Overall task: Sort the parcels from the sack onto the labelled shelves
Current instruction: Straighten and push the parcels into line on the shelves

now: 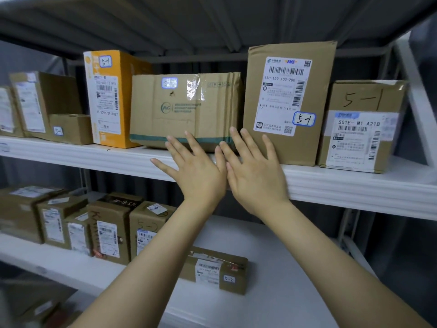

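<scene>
On the far left of the upper shelf (pixel 354 183) stand some brown boxes (pixel 47 102), and next to them an orange box (pixel 111 98) with a small "5-1" sticker on top. All parcels here stand with the label to the front, I think so that the shelf code is easy to read.

Then comes the wide carton (pixel 186 110), the parcel I am busy with. It lies on its long side between the orange box and the tall carton (pixel 288 100). My left hand (pixel 194 169) is flat against its lower front edge; the fingers (pixel 192 144) are straight and spread, and they grip nothing. I judge this is a push, to bring the carton deeper so it does not hang over the shelf edge.

My right hand (pixel 255 174) is just beside the left one, thumbs almost touching. Its fingers are also spread and flat, and they cover the corner where the wide carton meets the tall carton.

At the far right a carton (pixel 361 126) carries a handwritten "5-1". On the lower shelf (pixel 272 245) the parcels are marked "5-2". The sack is not in view.
</scene>
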